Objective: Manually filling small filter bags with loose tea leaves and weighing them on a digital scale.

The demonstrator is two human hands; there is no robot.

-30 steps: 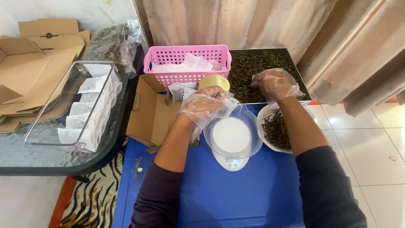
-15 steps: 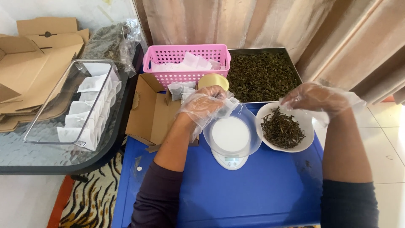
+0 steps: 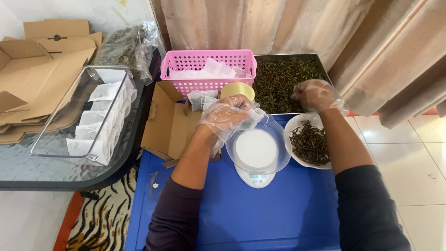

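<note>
Gloved hands work around the small white scale [image 3: 254, 160], which sits on the blue tabletop [image 3: 260, 214]. Left hand [image 3: 226, 114], just behind the scale's rear-left edge, is curled shut on a small white mesh pouch [image 3: 257, 115], held over the clear bowl [image 3: 260, 148] on the scale. Right hand [image 3: 315, 94], behind and to the right of the scale, is loosely closed over the metal tray of dried leaves [image 3: 281, 79]; whether it grips any leaves I cannot tell. It is the nearer hand to the white bowl of leaves [image 3: 309, 142] just right of the scale. Behind the scale stands a pink basket [image 3: 207, 69]; to its left, an open cardboard box [image 3: 169, 123].
</note>
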